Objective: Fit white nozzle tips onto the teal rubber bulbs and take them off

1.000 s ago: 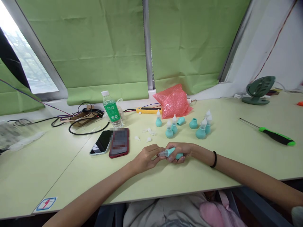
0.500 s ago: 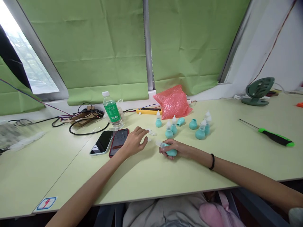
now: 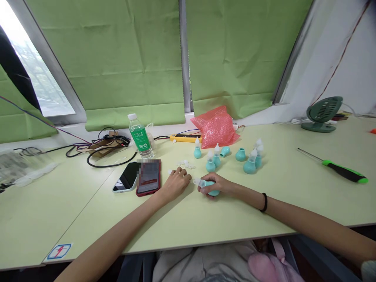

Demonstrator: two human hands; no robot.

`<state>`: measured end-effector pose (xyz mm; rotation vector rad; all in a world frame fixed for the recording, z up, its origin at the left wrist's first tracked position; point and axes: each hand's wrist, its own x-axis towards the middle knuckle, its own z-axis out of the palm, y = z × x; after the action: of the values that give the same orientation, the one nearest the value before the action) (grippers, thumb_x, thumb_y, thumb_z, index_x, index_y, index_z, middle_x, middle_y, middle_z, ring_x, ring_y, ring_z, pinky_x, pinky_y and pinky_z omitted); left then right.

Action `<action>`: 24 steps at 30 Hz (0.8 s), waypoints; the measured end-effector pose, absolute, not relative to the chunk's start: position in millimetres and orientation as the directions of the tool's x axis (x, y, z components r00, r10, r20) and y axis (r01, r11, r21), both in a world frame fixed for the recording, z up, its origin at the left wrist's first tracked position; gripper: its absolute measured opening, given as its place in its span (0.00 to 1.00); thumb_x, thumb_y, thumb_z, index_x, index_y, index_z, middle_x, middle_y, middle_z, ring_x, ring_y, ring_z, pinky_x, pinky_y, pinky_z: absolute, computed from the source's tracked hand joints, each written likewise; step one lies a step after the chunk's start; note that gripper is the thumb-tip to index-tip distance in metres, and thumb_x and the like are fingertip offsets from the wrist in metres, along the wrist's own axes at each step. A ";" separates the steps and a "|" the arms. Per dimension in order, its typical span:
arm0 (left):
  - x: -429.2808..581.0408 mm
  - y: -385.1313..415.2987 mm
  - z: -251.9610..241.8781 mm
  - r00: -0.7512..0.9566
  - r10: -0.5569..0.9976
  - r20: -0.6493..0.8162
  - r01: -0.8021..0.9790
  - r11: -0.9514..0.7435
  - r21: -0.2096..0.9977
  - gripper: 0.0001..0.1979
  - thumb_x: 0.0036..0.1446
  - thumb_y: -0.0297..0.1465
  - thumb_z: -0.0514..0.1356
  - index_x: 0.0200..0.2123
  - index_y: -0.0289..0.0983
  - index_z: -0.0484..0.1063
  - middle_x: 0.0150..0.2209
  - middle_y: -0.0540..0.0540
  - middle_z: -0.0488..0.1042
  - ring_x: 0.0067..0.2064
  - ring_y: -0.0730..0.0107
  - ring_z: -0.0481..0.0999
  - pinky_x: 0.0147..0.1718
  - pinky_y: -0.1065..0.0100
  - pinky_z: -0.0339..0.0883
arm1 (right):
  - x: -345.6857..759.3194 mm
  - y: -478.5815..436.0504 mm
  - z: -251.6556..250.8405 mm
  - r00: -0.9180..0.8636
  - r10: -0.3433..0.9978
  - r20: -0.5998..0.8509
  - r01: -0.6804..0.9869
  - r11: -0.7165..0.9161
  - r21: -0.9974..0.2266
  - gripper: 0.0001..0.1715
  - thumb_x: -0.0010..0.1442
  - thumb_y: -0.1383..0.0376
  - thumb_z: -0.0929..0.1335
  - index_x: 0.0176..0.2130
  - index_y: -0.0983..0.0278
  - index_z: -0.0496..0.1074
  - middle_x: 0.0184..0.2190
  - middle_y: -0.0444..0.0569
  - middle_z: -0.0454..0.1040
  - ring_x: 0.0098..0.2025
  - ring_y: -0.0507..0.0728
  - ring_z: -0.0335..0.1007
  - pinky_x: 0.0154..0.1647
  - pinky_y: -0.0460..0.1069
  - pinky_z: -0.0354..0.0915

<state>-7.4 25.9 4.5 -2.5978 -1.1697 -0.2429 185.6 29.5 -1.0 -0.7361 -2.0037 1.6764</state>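
My right hand (image 3: 216, 184) is wrapped round a teal bulb aspirator (image 3: 214, 192), held tilted with its clear nozzle section (image 3: 199, 182) pointing left. Close by on the left, my left hand (image 3: 176, 183) is low over the table with fingers curled down and together; whatever they hold is hidden. Small clear plastic pieces (image 3: 186, 163) lie just beyond its fingers. Several other aspirators with clear tips stand behind my right hand, among them one (image 3: 210, 166) and another (image 3: 249, 166). A bare teal bulb (image 3: 240, 154) stands upright, and a second bare bulb (image 3: 225, 151) lies on its side.
Two phones, one dark-screened (image 3: 127, 178) and one red-cased (image 3: 149, 182), lie left of my left hand. Behind them stand a water bottle (image 3: 140, 137) and tangled cables (image 3: 108, 145). Pink bubble wrap (image 3: 219, 127) is at the back, with a screwdriver (image 3: 343, 170) and fan (image 3: 321, 113) rightward.
My left hand has moved right and nearer me, its fingers going from spread to curled down, uncovering more of the clear pieces. My right hand still holds the aspirator in nearly the same place.
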 end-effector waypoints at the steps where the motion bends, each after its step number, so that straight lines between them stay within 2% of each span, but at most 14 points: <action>1: -7.1 26.0 4.6 0.660 0.700 0.272 0.748 -0.645 -0.155 0.08 0.53 0.26 0.46 0.34 0.36 0.64 0.34 0.43 0.65 0.39 0.63 0.62 0.32 0.65 0.59 | 185.4 28.6 -1.0 -0.754 0.656 0.017 0.161 0.211 -0.964 0.13 0.45 0.60 0.66 0.28 0.68 0.65 0.19 0.41 0.62 0.18 0.46 0.59 0.18 0.42 0.56; 3: -6.5 25.7 4.5 0.646 0.697 0.311 0.743 -0.668 -0.046 0.08 0.52 0.26 0.48 0.35 0.36 0.62 0.34 0.44 0.65 0.38 0.65 0.63 0.32 0.66 0.60 | 184.6 26.2 -0.7 -0.703 0.699 0.135 0.246 0.416 -0.875 0.12 0.45 0.60 0.66 0.26 0.68 0.65 0.19 0.41 0.62 0.20 0.47 0.59 0.21 0.43 0.56; 5: -5.7 24.3 5.0 0.596 0.709 0.375 0.730 -0.674 0.115 0.09 0.49 0.26 0.51 0.37 0.36 0.61 0.34 0.46 0.65 0.36 0.68 0.64 0.32 0.67 0.62 | 183.9 23.8 -0.8 -0.644 0.705 0.298 0.330 0.608 -0.722 0.09 0.45 0.62 0.66 0.25 0.67 0.66 0.20 0.42 0.64 0.23 0.49 0.60 0.24 0.43 0.56; 8: -4.3 20.8 8.2 0.512 0.732 0.449 0.644 -0.673 0.364 0.10 0.45 0.25 0.54 0.34 0.35 0.61 0.31 0.48 0.65 0.32 0.72 0.65 0.28 0.71 0.63 | 183.7 23.9 -2.8 -0.592 0.665 0.455 0.442 0.740 -0.507 0.06 0.44 0.66 0.65 0.27 0.67 0.67 0.23 0.44 0.67 0.26 0.50 0.61 0.28 0.44 0.56; 12: -2.9 17.8 12.9 0.478 0.760 0.440 0.471 -0.644 0.603 0.05 0.43 0.26 0.55 0.29 0.34 0.64 0.29 0.49 0.66 0.29 0.76 0.65 0.25 0.74 0.65 | 185.5 29.5 -7.1 -0.552 0.661 0.509 0.567 0.744 -0.352 0.06 0.44 0.68 0.64 0.28 0.66 0.68 0.24 0.47 0.68 0.27 0.52 0.63 0.28 0.45 0.55; 16: -3.4 21.4 11.1 0.440 0.813 0.381 0.378 -0.552 0.743 0.07 0.41 0.27 0.58 0.28 0.32 0.67 0.29 0.48 0.67 0.29 0.75 0.66 0.27 0.72 0.66 | 186.4 31.4 -9.1 -0.544 0.657 0.521 0.618 0.734 -0.281 0.07 0.44 0.68 0.64 0.28 0.65 0.69 0.24 0.47 0.69 0.27 0.52 0.63 0.27 0.45 0.54; 20: -5.1 26.2 7.8 0.391 0.856 0.339 0.274 -0.460 0.845 0.10 0.39 0.28 0.61 0.29 0.31 0.69 0.30 0.46 0.68 0.32 0.72 0.68 0.29 0.71 0.67 | 185.9 29.1 -9.5 -0.517 0.669 0.534 0.646 0.715 -0.269 0.07 0.45 0.68 0.63 0.28 0.65 0.69 0.24 0.47 0.70 0.28 0.53 0.64 0.26 0.45 0.52; 24: -6.2 26.9 8.4 0.402 0.856 0.326 0.226 -0.438 0.870 0.11 0.38 0.29 0.62 0.29 0.31 0.70 0.30 0.45 0.68 0.32 0.72 0.68 0.29 0.71 0.66 | 185.5 27.8 -10.1 -0.494 0.688 0.532 0.673 0.690 -0.267 0.06 0.45 0.68 0.63 0.27 0.65 0.69 0.24 0.47 0.71 0.27 0.53 0.64 0.26 0.45 0.52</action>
<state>-6.2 26.9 8.4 -3.1680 -1.5508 -1.7401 185.5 27.8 -10.1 -1.0379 -2.2790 0.0310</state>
